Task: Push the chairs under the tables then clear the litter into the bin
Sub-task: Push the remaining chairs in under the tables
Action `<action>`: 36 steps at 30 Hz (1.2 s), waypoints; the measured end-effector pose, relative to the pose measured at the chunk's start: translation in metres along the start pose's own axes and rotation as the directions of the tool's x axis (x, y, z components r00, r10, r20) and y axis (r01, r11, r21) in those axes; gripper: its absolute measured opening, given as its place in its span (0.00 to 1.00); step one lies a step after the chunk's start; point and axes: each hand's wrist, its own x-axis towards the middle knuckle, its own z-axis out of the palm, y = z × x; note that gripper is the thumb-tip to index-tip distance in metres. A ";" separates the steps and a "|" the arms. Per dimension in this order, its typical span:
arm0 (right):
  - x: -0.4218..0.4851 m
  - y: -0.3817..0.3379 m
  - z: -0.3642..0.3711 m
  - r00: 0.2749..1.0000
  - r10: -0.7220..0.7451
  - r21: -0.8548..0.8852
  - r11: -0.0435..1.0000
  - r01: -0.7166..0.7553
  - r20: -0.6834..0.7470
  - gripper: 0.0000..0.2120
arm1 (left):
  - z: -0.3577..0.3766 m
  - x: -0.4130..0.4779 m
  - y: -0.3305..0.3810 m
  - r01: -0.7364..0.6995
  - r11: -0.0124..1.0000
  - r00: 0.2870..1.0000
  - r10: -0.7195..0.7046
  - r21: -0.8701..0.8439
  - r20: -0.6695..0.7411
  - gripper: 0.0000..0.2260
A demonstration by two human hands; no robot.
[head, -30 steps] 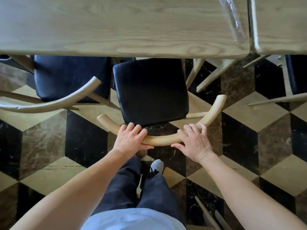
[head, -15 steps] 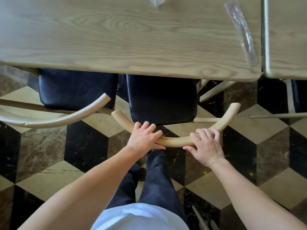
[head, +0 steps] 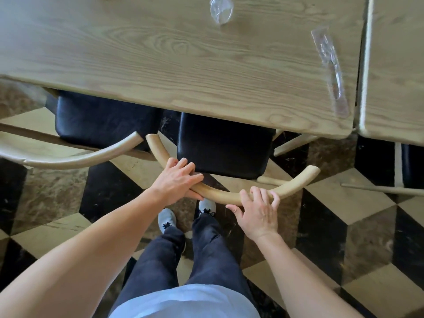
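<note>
Two grips on chair backrest (head: 218,195): left grip (head: 177,180) wrapped over rail, thumb under; right grip (head: 257,212) curled over it further right. Black seat (head: 222,145) about half under table (head: 160,65), straight ahead of both grips. Rail's long axis crosswise, slightly skewed, left grip nearer table edge. Probably wants forward push, more from right. Plastic wrapper (head: 330,70) and clear scrap (head: 221,10) on table, untouched.

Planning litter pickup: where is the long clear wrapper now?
Head view, upper right: the wrapper lies on the table near its right edge, right of the crumpled plastic.
</note>
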 end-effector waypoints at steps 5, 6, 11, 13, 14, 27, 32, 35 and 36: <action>-0.001 -0.002 0.003 1.000 0.005 0.000 1.000 -0.005 0.002 0.26 | 0.004 -0.006 0.002 0.032 0.999 0.999 -0.033 -0.033 -0.017 0.28; 0.000 -0.004 0.002 1.000 0.007 -0.001 1.000 -0.007 0.008 0.26 | 0.004 -0.008 0.002 0.038 0.998 0.999 -0.039 -0.040 -0.025 0.29; -0.002 -0.008 0.004 1.000 0.005 0.033 0.999 -0.004 -0.023 0.31 | 0.006 -0.012 0.001 0.043 0.998 0.996 -0.047 -0.052 -0.073 0.29; -0.002 -0.006 0.002 1.000 -0.002 0.027 1.000 0.002 -0.019 0.33 | 0.005 -0.013 0.004 0.042 0.997 0.994 -0.048 -0.057 -0.096 0.28; -0.002 -0.006 0.002 1.000 -0.006 0.021 1.000 0.007 -0.020 0.32 | 0.006 -0.013 0.005 0.040 0.997 0.993 -0.046 -0.059 -0.107 0.27; -0.004 -0.010 0.003 0.997 -0.018 -0.044 0.999 0.022 0.080 0.32 | 0.010 -0.022 0.005 0.041 0.995 0.993 -0.050 -0.092 -0.104 0.27; -0.005 -0.012 -0.002 0.991 -0.010 -0.061 0.998 0.018 0.133 0.33 | 0.006 -0.023 0.007 0.063 0.992 0.994 -0.072 -0.112 -0.078 0.28; -0.004 -0.014 -0.006 0.992 -0.013 -0.074 0.997 0.023 0.129 0.30 | 0.004 -0.026 0.011 0.096 0.991 0.993 -0.101 -0.093 -0.060 0.30; -0.004 -0.014 -0.008 0.991 -0.015 -0.077 0.997 0.025 0.130 0.30 | 0.006 -0.028 0.013 0.100 0.992 0.992 -0.106 -0.072 -0.074 0.30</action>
